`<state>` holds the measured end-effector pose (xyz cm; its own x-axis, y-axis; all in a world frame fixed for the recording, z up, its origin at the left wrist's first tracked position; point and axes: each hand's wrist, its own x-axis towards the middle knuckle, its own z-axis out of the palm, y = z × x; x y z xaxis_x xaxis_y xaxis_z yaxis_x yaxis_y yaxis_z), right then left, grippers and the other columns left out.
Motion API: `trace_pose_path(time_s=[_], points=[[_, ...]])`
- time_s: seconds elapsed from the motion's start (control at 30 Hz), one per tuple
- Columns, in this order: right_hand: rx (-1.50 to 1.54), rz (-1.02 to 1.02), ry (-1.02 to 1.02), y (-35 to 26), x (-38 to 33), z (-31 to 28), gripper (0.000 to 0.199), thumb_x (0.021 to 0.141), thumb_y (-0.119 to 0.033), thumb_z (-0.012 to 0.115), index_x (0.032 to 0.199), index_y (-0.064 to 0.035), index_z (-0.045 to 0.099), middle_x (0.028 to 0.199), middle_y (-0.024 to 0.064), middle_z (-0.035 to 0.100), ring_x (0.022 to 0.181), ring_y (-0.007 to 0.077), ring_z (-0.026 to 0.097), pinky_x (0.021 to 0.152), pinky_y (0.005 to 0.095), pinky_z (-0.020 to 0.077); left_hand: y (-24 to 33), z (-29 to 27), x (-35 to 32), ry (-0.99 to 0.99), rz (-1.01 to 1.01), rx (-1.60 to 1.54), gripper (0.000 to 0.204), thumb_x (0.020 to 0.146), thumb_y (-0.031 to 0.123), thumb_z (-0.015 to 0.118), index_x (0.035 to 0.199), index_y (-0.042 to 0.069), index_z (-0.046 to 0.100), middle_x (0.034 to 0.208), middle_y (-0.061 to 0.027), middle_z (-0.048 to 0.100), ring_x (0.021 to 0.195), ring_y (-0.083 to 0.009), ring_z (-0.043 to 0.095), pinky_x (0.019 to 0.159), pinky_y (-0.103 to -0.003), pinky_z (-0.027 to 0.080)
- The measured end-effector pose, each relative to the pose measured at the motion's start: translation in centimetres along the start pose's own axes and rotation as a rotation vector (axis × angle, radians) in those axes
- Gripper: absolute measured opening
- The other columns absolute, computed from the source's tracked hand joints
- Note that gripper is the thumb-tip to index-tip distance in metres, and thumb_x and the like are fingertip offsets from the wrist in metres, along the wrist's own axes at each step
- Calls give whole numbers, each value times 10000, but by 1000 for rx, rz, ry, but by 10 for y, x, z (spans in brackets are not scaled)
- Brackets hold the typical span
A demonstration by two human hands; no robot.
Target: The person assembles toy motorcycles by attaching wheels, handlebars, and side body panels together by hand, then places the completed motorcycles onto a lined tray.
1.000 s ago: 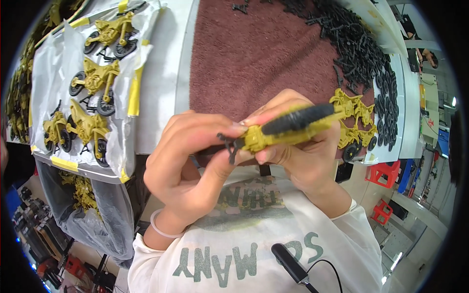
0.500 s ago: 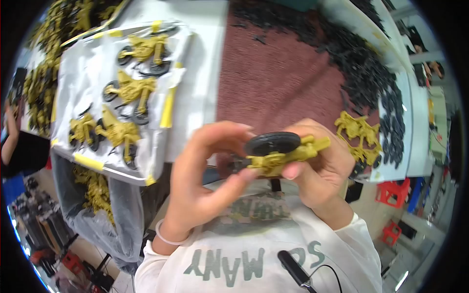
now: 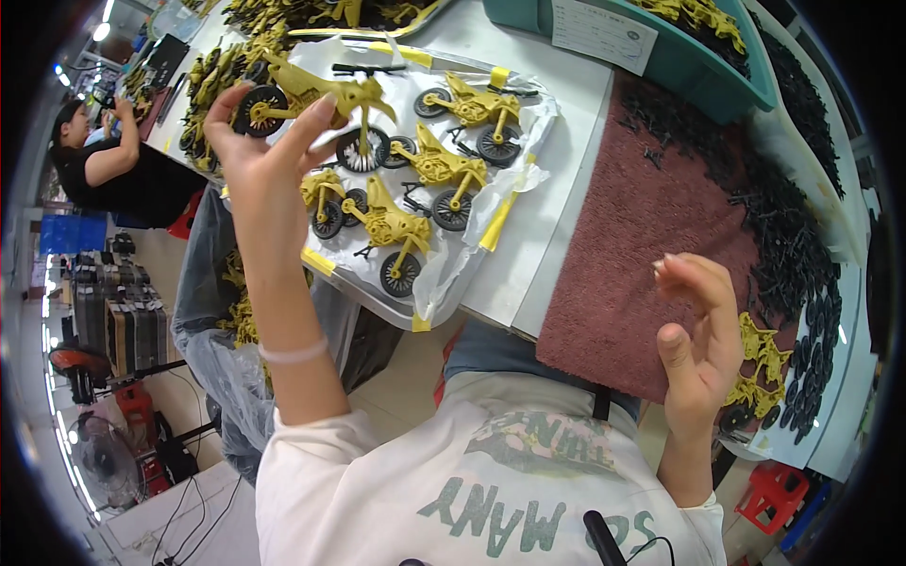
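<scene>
Left grip [image 3: 269,156] holds a yellow toy motorcycle [image 3: 354,92] near its rear wheel, over the left part of a paper-lined tray [image 3: 373,304] on the white counter [image 3: 533,250]; similar motorcycles [image 3: 389,224] lie in it. Right grip [image 3: 703,330], fingers loosely curled, thumb apart, is over maroon cloth [image 3: 623,245], near yellow frames [image 3: 763,351], black wheels [image 3: 810,368] just beside; heaped black parts [image 3: 797,231], teal bin [image 3: 521,16] beyond.

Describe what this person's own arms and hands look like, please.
The left hand and right hand are both gloveless. Whitish sleeves stop short of the wrists. A thin, pale band circles the left wrist; none shows on the right.
</scene>
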<state>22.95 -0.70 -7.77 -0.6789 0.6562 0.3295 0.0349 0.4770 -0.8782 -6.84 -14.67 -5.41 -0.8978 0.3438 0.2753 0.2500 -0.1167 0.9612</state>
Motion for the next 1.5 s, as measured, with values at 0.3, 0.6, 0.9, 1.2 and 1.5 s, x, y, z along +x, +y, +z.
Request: trace_pose_path(time_s=[0.3,0.6,0.9,1.2,1.5], points=[[-177,-85,-185,-11,0,-2,273,887,-209,670,1045,13,661,1031,145,623,917,277,605,814,344,476,-56,-29,47,-192,41,850,659,767,411,771,1215,-25,563,1225,-230,536,1141,-327,533,941,-415,448],[-221,-75,-194,-11,0,0,237,870,-196,674,997,4,665,991,133,628,900,279,596,806,351,465,-55,-15,22,-501,387,1056,610,971,510,470,1440,121,433,1483,-223,381,1400,-377,316,1152,-481,248],[-212,-100,-292,-9,-13,-10,186,796,-76,699,965,-4,669,962,136,619,859,295,590,774,358,464,-56,-22,7,-583,221,1261,601,963,619,360,1476,306,383,1568,-80,306,1472,-288,207,1205,-446,145],[-341,-52,-145,1,-36,-50,193,761,-2,693,954,-13,674,975,135,638,886,303,620,781,343,479,-52,3,-26,-561,140,1269,755,908,682,427,1487,199,402,1599,-208,158,1493,-346,107,1182,-535,71],[-684,213,34,-2,-81,-128,338,756,-63,698,1093,-59,671,1186,103,603,1110,308,560,971,384,414,-55,-8,-10,-634,120,1199,674,932,591,479,1472,191,429,1616,-140,155,1497,-310,105,1173,-513,33]])
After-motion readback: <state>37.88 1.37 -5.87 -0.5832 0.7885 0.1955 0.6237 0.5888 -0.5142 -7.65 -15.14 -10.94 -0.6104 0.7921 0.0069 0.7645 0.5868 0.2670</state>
